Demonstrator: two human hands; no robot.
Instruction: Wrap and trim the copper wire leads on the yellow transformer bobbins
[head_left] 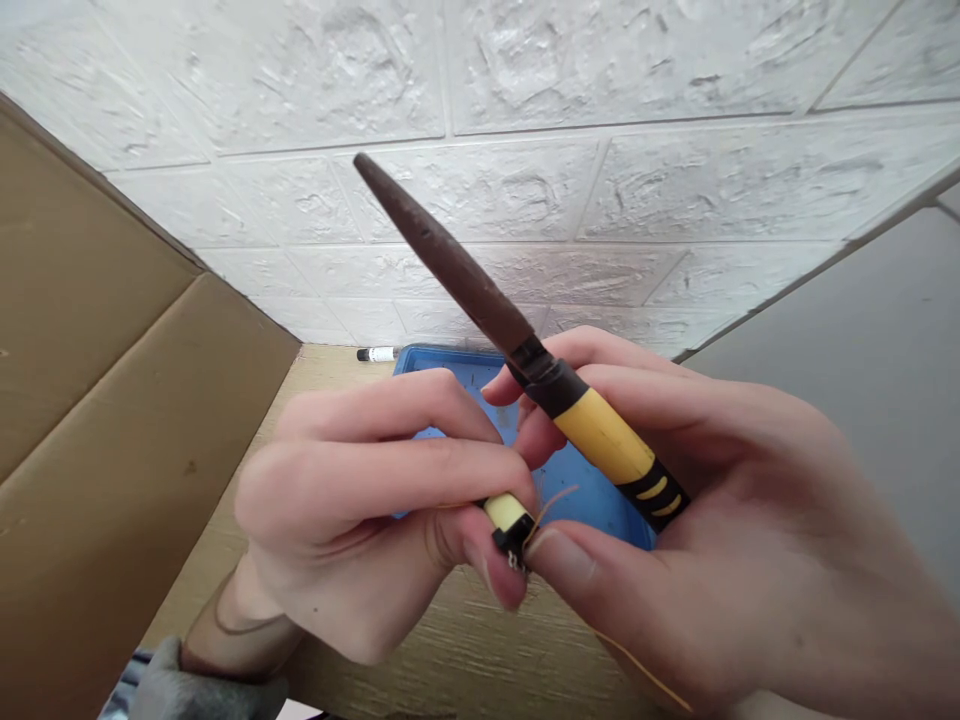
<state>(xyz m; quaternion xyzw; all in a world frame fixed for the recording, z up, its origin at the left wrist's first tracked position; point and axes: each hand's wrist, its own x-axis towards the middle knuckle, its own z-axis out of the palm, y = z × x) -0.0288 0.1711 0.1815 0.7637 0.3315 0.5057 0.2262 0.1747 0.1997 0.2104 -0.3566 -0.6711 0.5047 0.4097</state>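
Note:
Between the fingertips and thumb of my left hand is a small coil bobbin, wrapped in pale yellow tape, with a black end and short metal pins. My right hand holds a knife with a yellow-and-black handle. Its brown, tapered blade points up and left, away from the bobbin. The right thumb presses near the bobbin's black end, beside a thin copper-coloured wire. More thin wire trails below the right thumb toward the bottom edge. The fingers hide part of the bobbin.
Beneath my hands a blue tray rests on a wooden tabletop. A white-and-black marker-like tube lies by the tray's back left corner. Cardboard stands on the left, a white brick-patterned wall behind, and a grey panel on the right.

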